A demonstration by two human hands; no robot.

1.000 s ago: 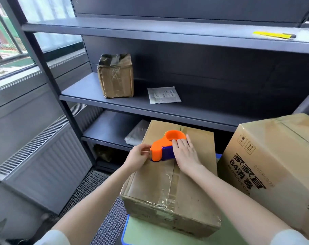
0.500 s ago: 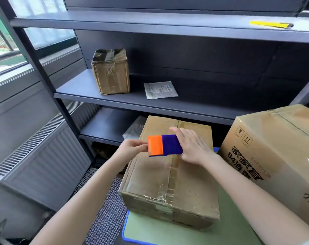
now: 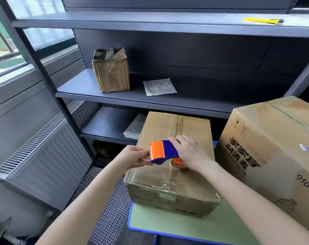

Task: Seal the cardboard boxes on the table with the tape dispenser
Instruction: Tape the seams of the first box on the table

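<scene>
Tape dispenser (image 3: 163, 152) held above taped cardboard box (image 3: 190, 128) on table (image 3: 168, 225), gripped by right hand (image 3: 190, 153), orange end pinched by fingers (image 3: 144, 153) of left hand (image 3: 133, 158)

The place is shown to be a storeroom or packing room. Dark metal shelving (image 3: 150, 101) is set against the wall, and a small taped box (image 3: 111, 71), a flat mailing packet (image 3: 160, 86) and a yellow utility knife (image 3: 261, 20) are kept on it. A taped carton (image 3: 168, 179) and a large printed carton (image 3: 273, 147) are stood on a green worktop (image 3: 168, 225), and a tape dispenser (image 3: 163, 152) is held over the former. A radiator (image 3: 49, 156) is mounted below a window (image 3: 44, 36), and metal grating (image 3: 106, 209) is laid on the floor.
</scene>
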